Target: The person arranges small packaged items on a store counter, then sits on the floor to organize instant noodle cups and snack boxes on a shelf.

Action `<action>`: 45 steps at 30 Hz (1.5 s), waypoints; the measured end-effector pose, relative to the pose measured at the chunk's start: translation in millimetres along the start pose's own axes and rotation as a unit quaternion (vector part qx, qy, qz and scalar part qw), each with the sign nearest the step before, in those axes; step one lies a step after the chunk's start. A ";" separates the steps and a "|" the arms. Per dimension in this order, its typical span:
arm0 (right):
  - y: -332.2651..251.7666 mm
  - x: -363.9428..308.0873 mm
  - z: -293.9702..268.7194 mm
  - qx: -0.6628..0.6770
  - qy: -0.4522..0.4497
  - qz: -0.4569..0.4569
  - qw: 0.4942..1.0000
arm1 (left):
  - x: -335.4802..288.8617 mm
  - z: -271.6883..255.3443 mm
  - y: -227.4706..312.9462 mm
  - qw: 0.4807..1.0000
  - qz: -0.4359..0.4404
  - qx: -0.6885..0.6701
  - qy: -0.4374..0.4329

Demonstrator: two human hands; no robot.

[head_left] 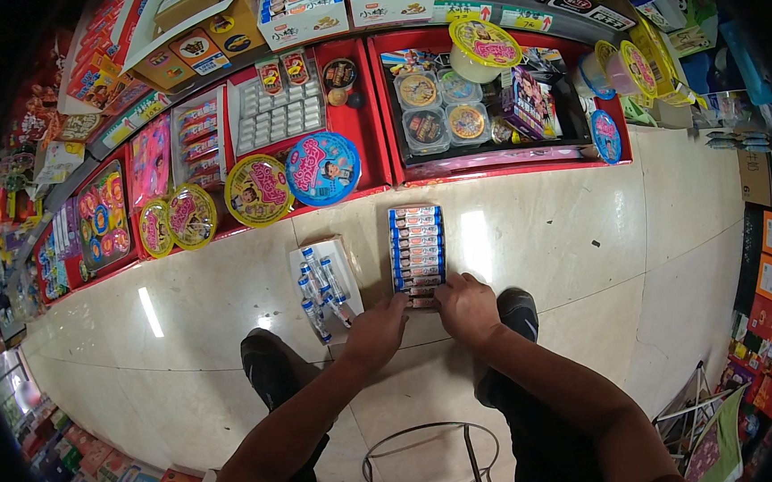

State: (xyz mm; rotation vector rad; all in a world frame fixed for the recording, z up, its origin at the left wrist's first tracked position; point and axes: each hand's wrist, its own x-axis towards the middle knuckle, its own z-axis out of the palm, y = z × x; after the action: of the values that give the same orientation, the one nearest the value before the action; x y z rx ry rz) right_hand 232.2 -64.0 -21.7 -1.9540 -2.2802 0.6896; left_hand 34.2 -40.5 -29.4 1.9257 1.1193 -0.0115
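A box of small wrapped rolls stands on the floor between my feet and the shelf, its blue-ended rolls stacked in a neat column. My left hand is at the near left corner of the box, and my right hand is at the near right corner. Both have bent, closed fingers at the ends of the nearest roll; the fingertips are partly hidden. Left of the box lies a white carton with several loose blue-and-white rolls lying askew in it, some tilted over one another.
Red shelf trays ahead hold round yellow-lidded tubs, a blue-lidded tub and small sweets. My shoes flank the work area. A round metal stool frame is below. Boxed goods line both sides; a folding frame with green cloth stands at right.
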 end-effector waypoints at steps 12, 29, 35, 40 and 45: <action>12.3 -22.3 18.5 0.556 0.090 0.291 0.773 | 3.7 3.6 0.2 0.950 -0.023 -0.255 0.182; -7.1 10.2 10.8 0.752 0.030 0.209 0.624 | 30.5 1.1 14.1 0.777 -0.045 -0.624 0.060; -16.0 26.1 -2.0 0.733 0.052 0.205 0.647 | 49.3 1.4 16.8 0.783 -0.040 -0.613 0.095; -13.5 25.7 -5.4 0.710 0.043 0.223 0.666 | 49.9 -6.0 20.9 0.751 -0.015 -0.655 0.084; -5.7 41.9 -10.3 0.732 0.060 0.200 0.648 | 60.8 -15.8 4.7 0.739 -0.015 -0.666 0.097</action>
State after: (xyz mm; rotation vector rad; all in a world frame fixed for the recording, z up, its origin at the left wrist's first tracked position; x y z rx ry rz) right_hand 222.2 -21.7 -20.3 -1.3393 -0.4561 1.5955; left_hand 67.5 11.7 -41.2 0.5858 0.8380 0.7850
